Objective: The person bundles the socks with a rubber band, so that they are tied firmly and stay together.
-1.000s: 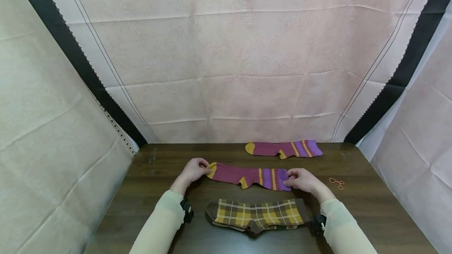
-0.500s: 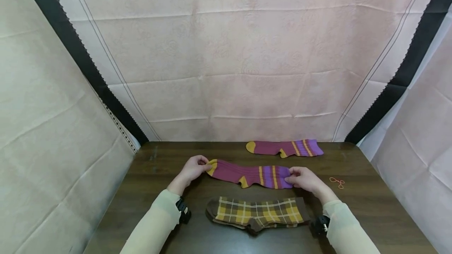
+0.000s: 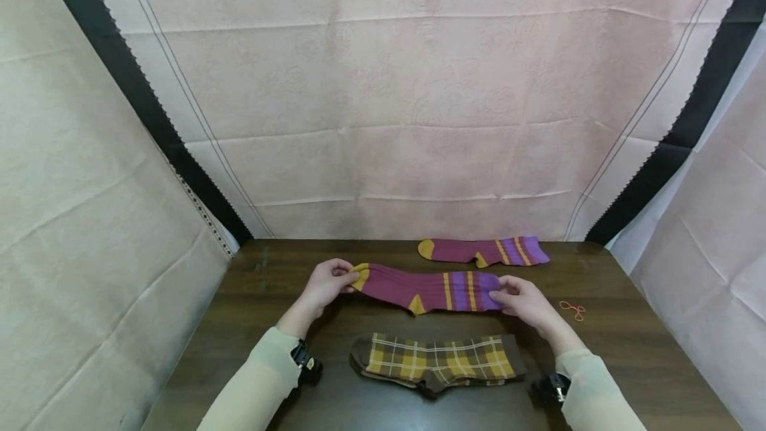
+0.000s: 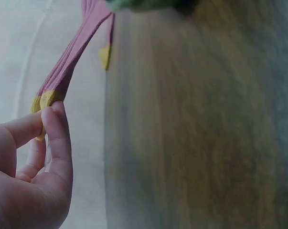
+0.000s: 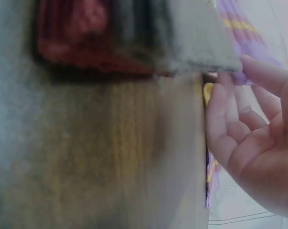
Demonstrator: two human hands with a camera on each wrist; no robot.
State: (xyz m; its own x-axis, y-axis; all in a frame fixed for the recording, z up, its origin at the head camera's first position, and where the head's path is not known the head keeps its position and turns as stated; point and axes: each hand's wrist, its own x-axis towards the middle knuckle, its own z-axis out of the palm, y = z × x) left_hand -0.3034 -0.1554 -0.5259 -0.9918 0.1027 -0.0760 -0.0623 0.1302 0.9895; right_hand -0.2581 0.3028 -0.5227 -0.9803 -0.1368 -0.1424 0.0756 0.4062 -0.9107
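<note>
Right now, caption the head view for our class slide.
Left hand and right hand hold a striped sock by its ends, a matching sock lying behind.

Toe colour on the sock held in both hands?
Yellow toe, clearest in the head view.

Head pic: bright & mostly clear, w/ soft, even light on the pale pink-white patterned cloth wall (image 3: 383,85). The wide dark-brown wood-grain table (image 3: 251,298) looks darker, w/ a pale shiny patch at bottom mid. L wrist pic: dim & hazy; table's v. blurry, but the bare left hand (image 4: 43,191) is clearer. R wrist pic: left side dim & smeary, bright & washed-out nr the bare right hand (image 5: 258,145); a dark-red & grey lump (image 5: 72,33) up top is out of focus.
</note>
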